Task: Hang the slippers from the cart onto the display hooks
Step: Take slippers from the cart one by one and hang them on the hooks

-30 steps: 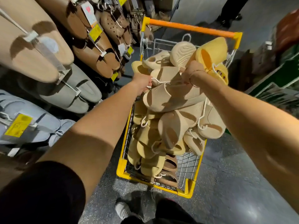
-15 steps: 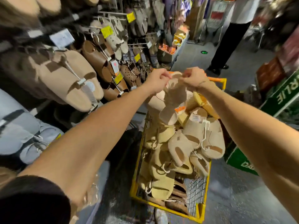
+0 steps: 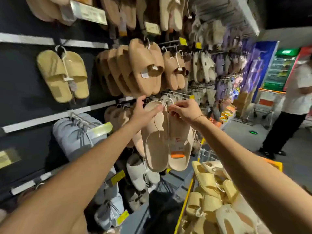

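A pair of beige slippers [image 3: 166, 141] on a white plastic hanger hangs down in front of the display wall at the centre. My left hand [image 3: 143, 112] pinches the hanger's top at the slippers' heels. My right hand [image 3: 184, 109] pinches the hanger from the right side. The hanger's loop [image 3: 167, 101] is level with a metal display hook [image 3: 175, 94]; whether it sits on the hook I cannot tell. The yellow cart [image 3: 187, 195] at the lower right holds several more cream and yellow slippers [image 3: 209, 198].
Tan slippers [image 3: 145, 66] hang just above my hands, yellow ones [image 3: 62, 75] to the left, grey-blue ones [image 3: 76, 135] at lower left. A person [image 3: 293, 105] stands in the aisle at the right beside another cart [image 3: 266, 105].
Both hands lifted the beige pair out of the cart and carried it up and left to the display wall. My view swung from the cart up to the hooks.
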Motion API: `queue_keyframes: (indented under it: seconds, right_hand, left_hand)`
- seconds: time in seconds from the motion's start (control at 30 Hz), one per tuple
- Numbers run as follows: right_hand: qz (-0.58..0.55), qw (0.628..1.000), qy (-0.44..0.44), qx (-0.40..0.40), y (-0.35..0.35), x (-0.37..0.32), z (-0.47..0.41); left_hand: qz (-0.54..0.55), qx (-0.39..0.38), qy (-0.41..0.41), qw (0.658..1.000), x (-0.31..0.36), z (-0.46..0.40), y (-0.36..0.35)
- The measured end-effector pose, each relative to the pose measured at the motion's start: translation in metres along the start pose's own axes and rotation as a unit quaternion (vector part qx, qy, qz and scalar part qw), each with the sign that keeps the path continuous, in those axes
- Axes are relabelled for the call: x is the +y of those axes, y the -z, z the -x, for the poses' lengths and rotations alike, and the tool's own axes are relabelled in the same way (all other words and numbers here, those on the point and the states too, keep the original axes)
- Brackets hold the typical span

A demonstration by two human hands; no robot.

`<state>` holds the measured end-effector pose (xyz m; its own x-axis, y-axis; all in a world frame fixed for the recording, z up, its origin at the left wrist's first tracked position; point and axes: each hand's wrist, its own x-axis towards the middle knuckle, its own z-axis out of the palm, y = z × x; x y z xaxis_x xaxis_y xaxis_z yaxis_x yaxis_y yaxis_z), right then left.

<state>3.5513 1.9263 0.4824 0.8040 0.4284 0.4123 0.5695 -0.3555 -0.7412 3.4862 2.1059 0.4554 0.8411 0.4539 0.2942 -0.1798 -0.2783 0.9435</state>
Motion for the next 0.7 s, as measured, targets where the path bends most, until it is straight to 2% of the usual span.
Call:
queue_keyframes:
  seconds: [0.17, 0.4, 0.53, 0.7]
  right_hand:
    - [-0.063, 0.995, 0.078, -0.004, -0.06, -0.102, -0.006]
    - [-0.113, 0.976, 0.177, -0.06, -0.142, -0.242, 0.007]
    - [-0.131, 0.971, 0.179, -0.09, -0.187, -0.311, 0.019]
    - [-0.134, 0.967, 0.179, -0.119, -0.228, -0.373, 0.025]
  left_hand:
    - [0.117, 0.032, 0.139, 0.983, 0.006, 0.052, 0.13]
    - [0.116, 0.155, 0.083, 0.977, 0.046, 0.125, 0.271]
    - [0.071, 0.197, 0.047, 0.977, 0.07, 0.16, 0.342]
    - [0.063, 0.238, 0.037, 0.968, 0.091, 0.191, 0.399]
